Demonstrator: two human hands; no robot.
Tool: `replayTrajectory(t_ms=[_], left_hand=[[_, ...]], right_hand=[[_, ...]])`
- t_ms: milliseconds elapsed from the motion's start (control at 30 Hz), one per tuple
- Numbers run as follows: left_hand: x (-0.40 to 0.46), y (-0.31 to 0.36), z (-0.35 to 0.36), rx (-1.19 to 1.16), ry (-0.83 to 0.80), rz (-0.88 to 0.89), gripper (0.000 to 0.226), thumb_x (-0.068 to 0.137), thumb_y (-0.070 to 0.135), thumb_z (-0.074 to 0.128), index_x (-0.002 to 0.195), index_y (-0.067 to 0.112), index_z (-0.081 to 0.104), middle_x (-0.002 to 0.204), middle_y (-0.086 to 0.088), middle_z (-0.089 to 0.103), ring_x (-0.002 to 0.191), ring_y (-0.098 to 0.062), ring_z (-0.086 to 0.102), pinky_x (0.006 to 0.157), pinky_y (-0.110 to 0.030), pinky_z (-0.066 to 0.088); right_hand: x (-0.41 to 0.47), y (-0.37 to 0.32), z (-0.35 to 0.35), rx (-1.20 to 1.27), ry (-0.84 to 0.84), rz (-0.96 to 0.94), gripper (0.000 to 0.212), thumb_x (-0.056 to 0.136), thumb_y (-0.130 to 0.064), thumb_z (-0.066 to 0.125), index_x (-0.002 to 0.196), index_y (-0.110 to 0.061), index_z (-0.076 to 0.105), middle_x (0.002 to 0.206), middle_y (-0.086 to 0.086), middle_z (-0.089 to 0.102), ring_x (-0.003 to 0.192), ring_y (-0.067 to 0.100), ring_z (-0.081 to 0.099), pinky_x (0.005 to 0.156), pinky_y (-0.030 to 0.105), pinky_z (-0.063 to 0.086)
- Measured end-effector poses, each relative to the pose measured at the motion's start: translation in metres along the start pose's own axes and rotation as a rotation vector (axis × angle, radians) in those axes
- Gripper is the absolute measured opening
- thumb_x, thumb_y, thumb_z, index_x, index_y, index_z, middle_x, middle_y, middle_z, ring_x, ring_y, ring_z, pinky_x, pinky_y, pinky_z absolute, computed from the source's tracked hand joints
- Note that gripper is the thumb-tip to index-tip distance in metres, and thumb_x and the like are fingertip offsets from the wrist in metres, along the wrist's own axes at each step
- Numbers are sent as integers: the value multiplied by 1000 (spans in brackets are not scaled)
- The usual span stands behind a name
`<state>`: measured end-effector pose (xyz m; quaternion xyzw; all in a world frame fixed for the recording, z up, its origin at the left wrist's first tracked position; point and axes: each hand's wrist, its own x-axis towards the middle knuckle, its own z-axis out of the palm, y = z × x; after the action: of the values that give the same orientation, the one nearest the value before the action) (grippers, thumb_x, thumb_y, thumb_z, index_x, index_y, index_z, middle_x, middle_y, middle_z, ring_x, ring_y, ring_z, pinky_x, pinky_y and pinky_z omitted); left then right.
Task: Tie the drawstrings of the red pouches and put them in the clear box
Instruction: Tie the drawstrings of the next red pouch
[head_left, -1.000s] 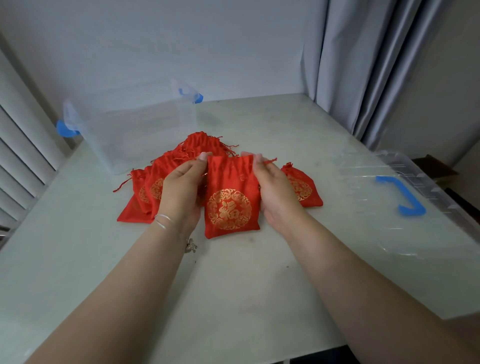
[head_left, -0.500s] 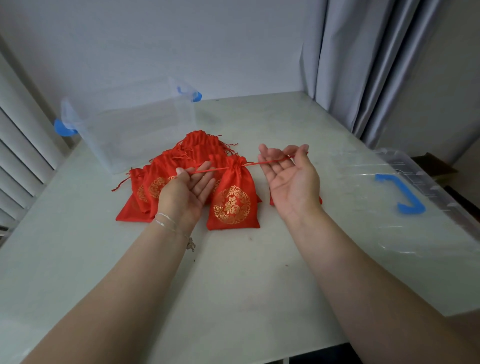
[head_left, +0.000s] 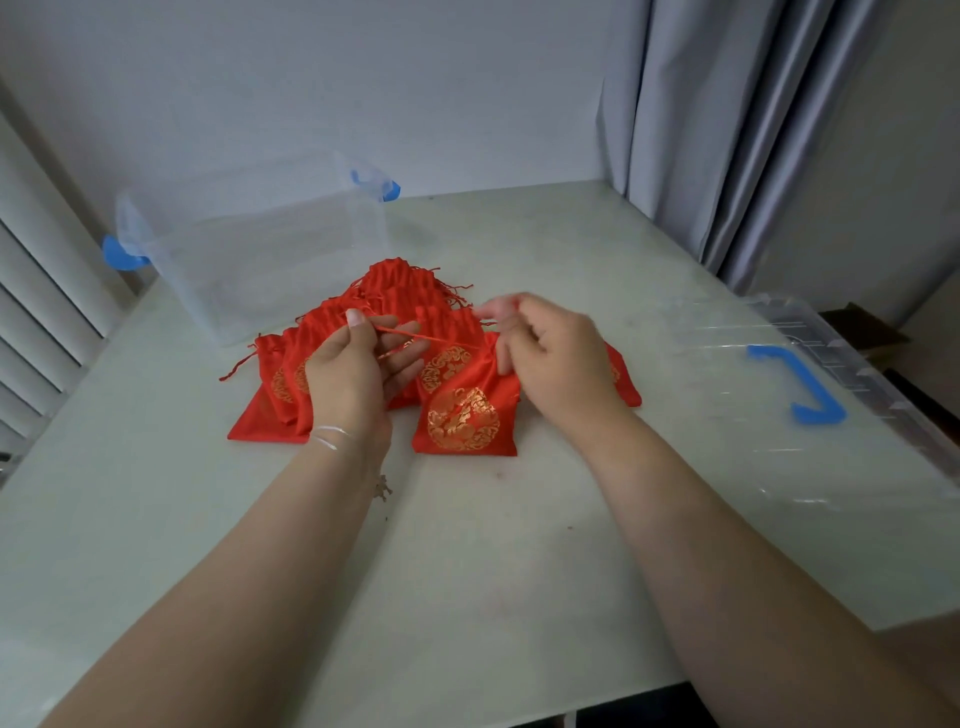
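A red pouch (head_left: 465, 415) with a gold round emblem lies flat on the table between my hands. Its thin red drawstring (head_left: 426, 336) runs taut from its neck to my left hand (head_left: 358, 374), which pinches the cord between thumb and fingers. My right hand (head_left: 545, 358) hovers over the pouch's right side with fingers curled; its fingertips are blurred and I cannot see what they hold. Behind lies a heap of several more red pouches (head_left: 400, 291). The clear box (head_left: 270, 260) with blue latches stands at the back left.
The clear lid (head_left: 810, 395) with a blue handle lies at the right, overhanging the table edge. Grey curtains hang at the back right, white slats at the left. The pale table (head_left: 467, 571) stretches bare toward me.
Both hands were spread apart, palms up, pulling the drawstrings outward. They have since turned and come closer together above the pouch, and the pouch has shifted slightly to the right.
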<state>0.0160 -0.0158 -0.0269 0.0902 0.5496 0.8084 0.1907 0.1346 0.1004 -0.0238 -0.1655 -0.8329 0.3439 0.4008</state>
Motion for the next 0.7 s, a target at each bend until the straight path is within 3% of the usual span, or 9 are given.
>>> replayTrajectory(t_ms=[100, 167, 233, 300, 400, 467, 533, 600, 700], left_hand=[[-7, 7, 1, 95, -8, 167, 36, 102, 31, 39, 82, 11, 60, 72, -3, 72, 61, -16, 68, 57, -26, 55], [-15, 9, 3, 193, -97, 364, 33, 102, 25, 40, 82, 11, 62, 73, -3, 71, 61, -16, 67, 58, -25, 54], [-22, 9, 6, 265, -220, 550, 28, 100, 21, 44, 84, 12, 64, 76, -1, 70, 64, -14, 65, 63, -24, 52], [-21, 9, 6, 304, -322, 612, 23, 98, 28, 48, 89, 18, 67, 83, 3, 69, 71, -12, 62, 68, -26, 51], [-17, 6, 6, 353, -495, 490, 31, 85, 41, 62, 108, 20, 60, 94, 5, 62, 81, -8, 57, 74, -23, 48], [-16, 2, 6, 404, -579, 358, 40, 78, 28, 71, 113, 17, 55, 96, 4, 60, 85, -9, 56, 77, -24, 49], [-15, 0, 5, 448, -621, 315, 44, 73, 17, 72, 113, 14, 54, 102, -2, 61, 91, -17, 55, 85, -33, 49], [-12, 2, 4, 455, -665, 302, 47, 72, 11, 76, 113, 15, 54, 107, -6, 58, 91, -21, 54, 87, -36, 49], [-10, 4, 2, 481, -706, 292, 46, 74, -3, 74, 111, 13, 52, 104, 2, 56, 81, -14, 52, 79, -29, 49]], right_hand=[[-2, -11, 3, -250, -143, -9, 26, 92, -44, 54, 107, -31, 70, 79, -6, 72, 77, 9, 66, 73, 33, 52], [0, -13, 3, -349, -203, 1, 24, 87, -43, 61, 108, -35, 69, 97, -10, 73, 95, 10, 65, 80, 32, 50], [-1, -12, 6, -365, -249, 25, 16, 86, -41, 62, 99, -35, 70, 91, -12, 73, 91, 10, 65, 77, 33, 50], [-3, -8, 9, -113, -266, 114, 6, 86, -39, 64, 86, -34, 67, 71, -12, 69, 78, 8, 65, 75, 36, 51], [-4, -4, 10, 308, -264, 149, 14, 90, -24, 62, 78, -30, 62, 68, -5, 66, 71, 10, 65, 75, 33, 51], [-3, -8, 8, 442, -257, 154, 16, 93, -15, 57, 81, -23, 63, 71, -3, 68, 67, 2, 61, 67, 17, 47], [-4, -14, 5, 554, -266, 200, 17, 95, -12, 53, 83, -17, 64, 66, -10, 67, 56, -4, 57, 55, 6, 40], [-5, -14, 4, 616, -256, 236, 18, 96, -11, 50, 86, -13, 64, 63, -9, 64, 45, -3, 50, 47, 7, 35], [-5, -11, 7, 677, -243, 277, 19, 97, -16, 50, 91, -14, 68, 68, -1, 59, 43, 3, 35, 42, 14, 29]])
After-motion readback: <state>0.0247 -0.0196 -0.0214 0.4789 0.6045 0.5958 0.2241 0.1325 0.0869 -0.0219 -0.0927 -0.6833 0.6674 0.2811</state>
